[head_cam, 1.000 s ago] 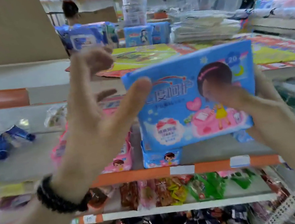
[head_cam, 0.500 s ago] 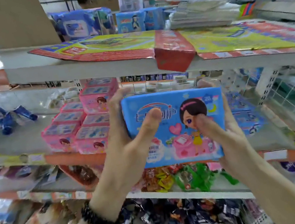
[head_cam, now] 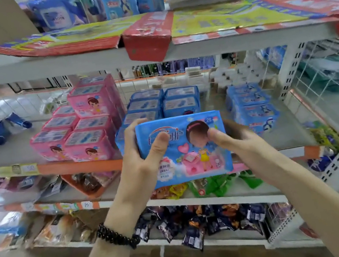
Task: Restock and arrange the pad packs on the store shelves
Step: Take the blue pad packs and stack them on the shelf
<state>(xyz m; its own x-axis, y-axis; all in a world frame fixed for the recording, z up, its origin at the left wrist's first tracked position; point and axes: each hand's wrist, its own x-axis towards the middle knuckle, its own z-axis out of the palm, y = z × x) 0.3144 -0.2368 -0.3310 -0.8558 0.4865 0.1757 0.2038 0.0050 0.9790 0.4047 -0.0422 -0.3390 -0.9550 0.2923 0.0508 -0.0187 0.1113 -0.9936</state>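
A blue pad pack (head_cam: 189, 161) with a cartoon girl printed on it is held upright in front of the middle shelf (head_cam: 80, 165). My left hand (head_cam: 140, 163) grips its left edge, thumb across the front. My right hand (head_cam: 234, 141) grips its right edge, thumb on the girl's head. Behind the pack, blue pad packs (head_cam: 164, 102) stand in stacked rows on the shelf. Pink pad packs (head_cam: 82, 130) are piled to their left. More blue packs (head_cam: 250, 102) sit to the right.
The top shelf (head_cam: 84, 63) carries flattened printed cardboard (head_cam: 146, 30) and blue packs (head_cam: 121, 3) behind it. Snack bags (head_cam: 203, 224) fill the lower shelves. A wire grid backs the middle shelf. A perforated upright post (head_cam: 289, 71) stands at right.
Both hands have brought the blue pack down from top-shelf height to the middle shelf. My left hand, open beside the pack a second ago, now grips its left edge.
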